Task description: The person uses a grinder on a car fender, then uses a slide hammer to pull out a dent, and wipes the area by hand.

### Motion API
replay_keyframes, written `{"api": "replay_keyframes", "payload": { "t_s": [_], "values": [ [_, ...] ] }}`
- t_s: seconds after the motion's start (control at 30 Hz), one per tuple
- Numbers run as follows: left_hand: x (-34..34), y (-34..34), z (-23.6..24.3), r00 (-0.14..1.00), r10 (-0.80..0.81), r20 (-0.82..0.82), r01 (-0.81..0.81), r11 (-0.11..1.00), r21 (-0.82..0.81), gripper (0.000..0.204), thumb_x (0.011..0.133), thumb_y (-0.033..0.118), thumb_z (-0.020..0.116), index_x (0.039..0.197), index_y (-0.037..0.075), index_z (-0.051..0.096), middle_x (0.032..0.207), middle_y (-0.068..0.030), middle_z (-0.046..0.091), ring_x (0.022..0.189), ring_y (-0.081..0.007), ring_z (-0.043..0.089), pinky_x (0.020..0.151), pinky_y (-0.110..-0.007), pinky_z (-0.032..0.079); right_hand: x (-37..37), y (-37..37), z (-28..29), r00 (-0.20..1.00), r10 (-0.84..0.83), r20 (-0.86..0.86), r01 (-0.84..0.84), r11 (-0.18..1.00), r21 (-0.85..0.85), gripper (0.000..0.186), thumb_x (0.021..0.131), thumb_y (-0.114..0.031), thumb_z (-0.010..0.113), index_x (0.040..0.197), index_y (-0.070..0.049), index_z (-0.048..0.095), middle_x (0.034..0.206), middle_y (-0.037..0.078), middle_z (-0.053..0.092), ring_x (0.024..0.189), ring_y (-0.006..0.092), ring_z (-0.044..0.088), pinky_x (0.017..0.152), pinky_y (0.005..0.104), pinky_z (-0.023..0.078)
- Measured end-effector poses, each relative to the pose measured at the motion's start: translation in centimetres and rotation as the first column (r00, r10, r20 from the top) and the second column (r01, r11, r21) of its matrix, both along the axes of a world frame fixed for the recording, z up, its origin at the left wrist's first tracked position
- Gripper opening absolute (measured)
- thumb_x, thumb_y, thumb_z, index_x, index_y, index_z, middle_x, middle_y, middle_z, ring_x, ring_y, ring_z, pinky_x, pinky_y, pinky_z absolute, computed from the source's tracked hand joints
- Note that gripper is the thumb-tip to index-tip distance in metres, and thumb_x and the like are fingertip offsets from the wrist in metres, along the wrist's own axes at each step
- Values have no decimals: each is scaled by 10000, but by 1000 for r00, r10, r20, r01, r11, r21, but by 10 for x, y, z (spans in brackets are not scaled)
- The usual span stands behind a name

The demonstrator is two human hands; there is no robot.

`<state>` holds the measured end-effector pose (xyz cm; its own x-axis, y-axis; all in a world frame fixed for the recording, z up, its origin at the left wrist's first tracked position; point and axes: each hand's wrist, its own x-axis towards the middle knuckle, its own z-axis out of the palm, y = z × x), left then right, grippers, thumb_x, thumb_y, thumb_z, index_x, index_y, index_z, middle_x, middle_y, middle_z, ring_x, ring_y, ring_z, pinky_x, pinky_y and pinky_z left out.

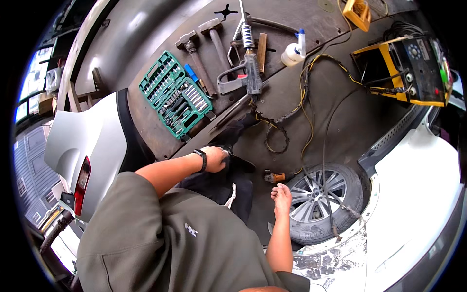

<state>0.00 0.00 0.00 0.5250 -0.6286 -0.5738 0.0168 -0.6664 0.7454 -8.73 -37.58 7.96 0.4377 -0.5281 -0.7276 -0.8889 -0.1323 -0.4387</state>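
Observation:
My left hand (215, 159), with a watch at the wrist, is closed over my dark trouser leg (238, 194); what its fingers hold, if anything, is hidden. My right hand (282, 197) is raised near the wheel (314, 221), its fingers curled; anything in them is too small to make out. An orange angle grinder (276, 177) lies just beyond it. Ahead on a steel platform lie an open green socket set (172, 90), two hammers (194, 58), a grey pulling gun (253, 73), a wooden block (261, 51) and a white spray bottle (294, 54).
A yellow-black machine (423, 73) with cables (287, 136) stands at the back right, an orange case (357, 12) beyond. Silver car bodywork (85, 136) with a tail light stands at my left. A white body panel (413, 185) curves round the wheel at my right.

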Motion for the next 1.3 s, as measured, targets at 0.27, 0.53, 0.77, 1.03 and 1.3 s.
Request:
{"api": "replay_keyframes", "payload": {
  "t_s": [0.27, 0.53, 0.77, 1.03, 1.3],
  "values": [
    [40, 251, 35, 960, 194, 202, -247, 925, 288, 332, 838, 138, 593, 1111, -37, 664, 1006, -266, 682, 949, -433, 655, 853, -474, 538, 41, 280, -95, 991, 50, 125, -116, 786, 608, 182, 1015, -161, 589, 1087, 0, 636, 890, 50, 644, 765, 112, 610, 686, 268, 518],
    [23, 178, -19, 999, -44, -6, 45, 983, 176, 276, 858, 104, 590, 1090, -33, 650, 1019, -266, 675, 974, -443, 649, 864, -477, 531, -74, 250, -135, 980, -182, -86, 201, 863, 463, 163, 994, -159, 600, 1072, -25, 648, 866, 44, 668, 742, 113, 622, 698, 273, 525],
    [-2, 69, -76, 978, -85, -191, 107, 988, 110, 242, 868, 24, 587, 1099, -28, 636, 959, -198, 697, 910, -378, 682, 817, -421, 546, -200, 188, -361, 943, -291, -160, 309, 945, 103, 250, 884, -213, 706, 1052, -28, 691, 981, 142, 721, 944, 251, 698, 850, 354, 535],
    [-56, -11, -148, 907, -223, -357, 264, 962, 70, 268, 852, -29, 545, 1113, -50, 605, 945, -198, 705, 878, -330, 702, 807, -393, 562, -191, 44, -595, 804, -341, -486, 198, 926, -322, 871, 721, -441, 855, 1363, 23, 492, 1252, 291, 631, 1163, 420, 628, 993, 457, 510],
    [-60, -28, -166, 904, -269, -332, 343, 920, 191, 282, 841, -45, 550, 1115, -61, 614, 968, -207, 703, 871, -317, 711, 810, -397, 576, -233, 36, -671, 866, -434, -247, 403, 900, -169, 776, 716, -296, 877, 1278, 93, 507, 1175, 253, 667, 1089, 336, 678, 922, 405, 537]
  ]
}}
